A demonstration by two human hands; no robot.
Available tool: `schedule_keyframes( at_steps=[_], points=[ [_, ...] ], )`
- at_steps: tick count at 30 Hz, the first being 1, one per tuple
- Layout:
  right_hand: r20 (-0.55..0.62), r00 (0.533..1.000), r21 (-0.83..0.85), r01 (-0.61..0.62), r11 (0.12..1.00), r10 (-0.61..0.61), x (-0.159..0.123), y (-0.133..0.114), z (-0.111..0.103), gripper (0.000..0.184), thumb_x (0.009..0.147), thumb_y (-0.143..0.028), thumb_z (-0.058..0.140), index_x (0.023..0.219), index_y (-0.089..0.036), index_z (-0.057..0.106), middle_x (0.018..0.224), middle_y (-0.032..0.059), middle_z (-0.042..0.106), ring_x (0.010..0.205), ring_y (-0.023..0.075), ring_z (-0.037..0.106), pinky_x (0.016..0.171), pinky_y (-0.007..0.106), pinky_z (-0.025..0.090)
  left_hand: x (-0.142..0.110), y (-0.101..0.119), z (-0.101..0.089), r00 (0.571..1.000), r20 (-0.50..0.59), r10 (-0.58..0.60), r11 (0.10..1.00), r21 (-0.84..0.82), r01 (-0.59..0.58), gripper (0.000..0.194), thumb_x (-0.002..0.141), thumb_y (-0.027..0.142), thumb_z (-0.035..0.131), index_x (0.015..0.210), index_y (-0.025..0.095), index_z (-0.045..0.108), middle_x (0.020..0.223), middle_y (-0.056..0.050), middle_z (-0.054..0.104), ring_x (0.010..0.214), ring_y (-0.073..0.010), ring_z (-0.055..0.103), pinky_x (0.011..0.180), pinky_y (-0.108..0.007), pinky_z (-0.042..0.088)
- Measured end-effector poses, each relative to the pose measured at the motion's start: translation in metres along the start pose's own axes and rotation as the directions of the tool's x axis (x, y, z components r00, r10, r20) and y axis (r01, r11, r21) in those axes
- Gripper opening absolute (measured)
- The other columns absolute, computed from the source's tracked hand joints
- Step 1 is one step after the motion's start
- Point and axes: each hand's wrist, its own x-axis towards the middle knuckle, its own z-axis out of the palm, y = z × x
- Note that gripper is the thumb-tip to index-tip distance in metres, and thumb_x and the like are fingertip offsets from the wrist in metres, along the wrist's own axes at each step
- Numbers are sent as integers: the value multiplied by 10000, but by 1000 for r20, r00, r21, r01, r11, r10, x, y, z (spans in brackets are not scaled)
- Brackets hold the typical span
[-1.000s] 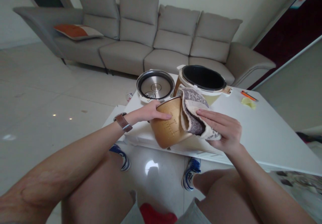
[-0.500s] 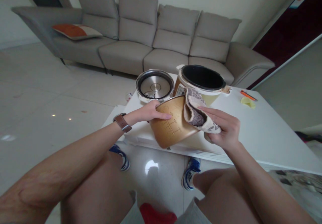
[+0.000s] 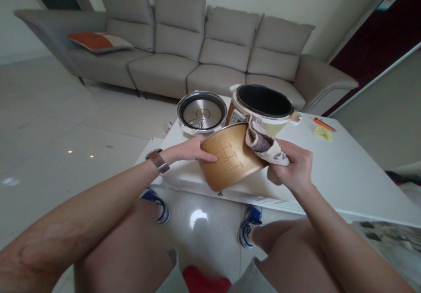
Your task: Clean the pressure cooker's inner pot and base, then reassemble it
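Okay, I've got the pot [image 3: 226, 159] tilted between both hands. Left hand [image 3: 192, 148] grips its near side, thumb outside, other fingers hidden. Right hand [image 3: 295, 163] clutches a bunched cloth [image 3: 268, 146] against the pot. Past left hand: lid [image 3: 203, 108], metal side up. Past right hand: cooker [image 3: 265, 102], lidless; farther right, a yellow scrap [image 3: 323, 133] on the table [image 3: 355, 174].

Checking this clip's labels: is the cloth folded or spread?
Folded: the cloth in the right hand shows doubled layers and a curled edge.
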Motion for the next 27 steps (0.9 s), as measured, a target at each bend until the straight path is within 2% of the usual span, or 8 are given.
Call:
schedule_keyframes(
  at_steps=[4, 8, 11, 15, 18, 22, 24, 27],
  points=[
    [-4, 983, 2, 182, 983, -182, 0, -3, -3, 442, 807, -163, 628, 1214, -235, 783, 1223, 71, 779, 1051, 301, 780, 884, 412, 649, 1, -1, 3, 999, -25, 29, 999, -18, -29, 716, 572, 410, 957, 1188, 140, 711, 1077, -125, 773, 1033, -316, 720, 873, -412, 582],
    [181, 879, 64, 437, 897, -442, 2, -19, -13, 395, 972, -336, 588, 1336, -250, 714, 1300, 84, 747, 1244, 291, 700, 923, 393, 622, 3, 4, 6, 999, -46, 13, 1000, -17, -14, 737, 560, 424, 957, 1192, 138, 705, 1080, -118, 776, 1061, -330, 713, 905, -429, 580],
    [263, 838, 67, 478, 876, -477, 3, -30, -16, 393, 1011, -373, 560, 1357, -250, 698, 1322, 82, 737, 1293, 276, 669, 887, 360, 614, 4, 9, 7, 999, -34, -18, 1000, -20, 18, 721, 552, 427, 955, 1165, 141, 704, 1111, -111, 776, 1055, -320, 715, 912, -432, 582],
    [207, 916, 58, 338, 940, -342, 6, -26, -11, 399, 940, -297, 620, 1324, -258, 724, 1320, 80, 740, 1252, 285, 695, 960, 389, 600, 4, 12, 7, 999, 43, -9, 998, -69, 12, 654, 601, 424, 934, 1153, 150, 713, 1105, -109, 781, 1035, -302, 726, 911, -427, 587],
    [126, 984, 32, 125, 992, -128, 6, -10, -5, 431, 851, -189, 623, 1254, -248, 765, 1256, 70, 768, 1139, 282, 747, 964, 401, 602, 3, 12, 7, 999, 35, 33, 996, -79, -30, 698, 598, 406, 941, 1201, 146, 703, 1087, -116, 782, 1048, -308, 726, 918, -425, 583],
    [69, 985, 14, -157, 987, 156, 6, 11, 1, 377, 785, -138, 593, 1084, -193, 815, 1011, 54, 816, 889, 258, 779, 790, 349, 615, 0, 11, 7, 999, 9, 51, 996, -68, -50, 753, 595, 398, 943, 1257, 152, 682, 1112, -127, 775, 1096, -329, 714, 930, -436, 573],
    [66, 979, 16, -196, 980, 195, 7, 14, 3, 343, 781, -140, 593, 1032, -183, 822, 944, 45, 815, 831, 247, 773, 751, 330, 606, 0, 11, 7, 999, 4, 45, 997, -60, -44, 758, 596, 400, 942, 1264, 154, 678, 1130, -131, 771, 1115, -337, 708, 935, -441, 569],
    [65, 990, -3, -128, 992, 128, 10, 9, 6, 376, 782, -150, 610, 1092, -199, 817, 1038, 49, 816, 921, 269, 782, 824, 360, 617, -1, 12, 7, 999, 18, 46, 997, -67, -45, 755, 606, 402, 939, 1270, 156, 676, 1129, -130, 774, 1108, -336, 713, 933, -442, 570]
  ],
)
